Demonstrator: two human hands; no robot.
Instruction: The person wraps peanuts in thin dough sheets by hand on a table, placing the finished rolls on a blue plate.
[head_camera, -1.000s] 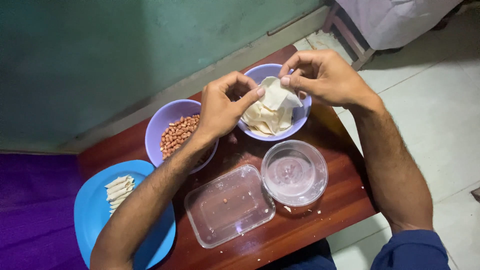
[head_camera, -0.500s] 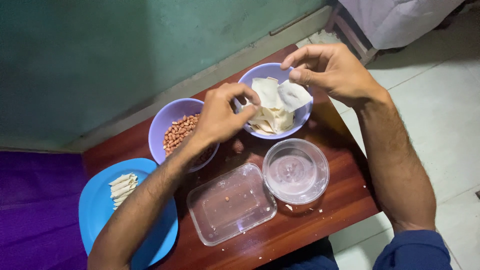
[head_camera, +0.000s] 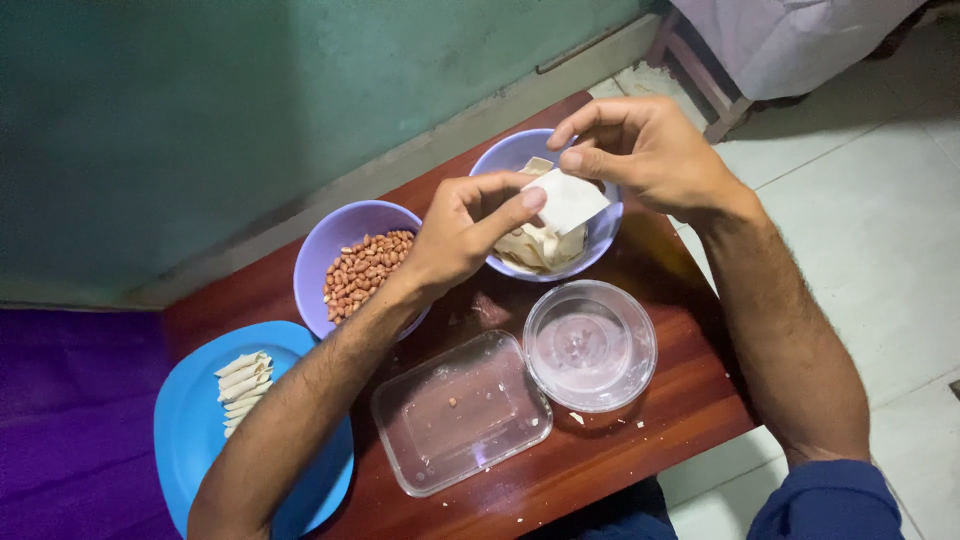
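Holding a small white square wrapper (head_camera: 567, 199) between them, both hands are raised just above the right purple bowl (head_camera: 606, 228). The left hand (head_camera: 462, 232) pinches the wrapper's left edge with the thumb and the fingers (head_camera: 523, 199) closed on it. The right hand (head_camera: 648, 152) grips the upper corner with the thumb and forefinger pressed together. The wrapper hangs in the air over the bowl, a little tilted, and it does not touch the pile of other pale wrappers (head_camera: 537, 245) that lies inside this bowl.

Just beside, on the left, stands a second purple bowl (head_camera: 341, 232) filled with peanuts (head_camera: 362, 273); the left wrist crosses its near rim. In front of the bowls there are a round clear container (head_camera: 590, 345) and a rectangular clear container (head_camera: 460, 412), touching each other. A blue plate (head_camera: 190, 437) at the left end carries several rolled pale pieces (head_camera: 243, 389). Everything rests on a reddish wooden surface (head_camera: 660, 420) with a few crumbs.
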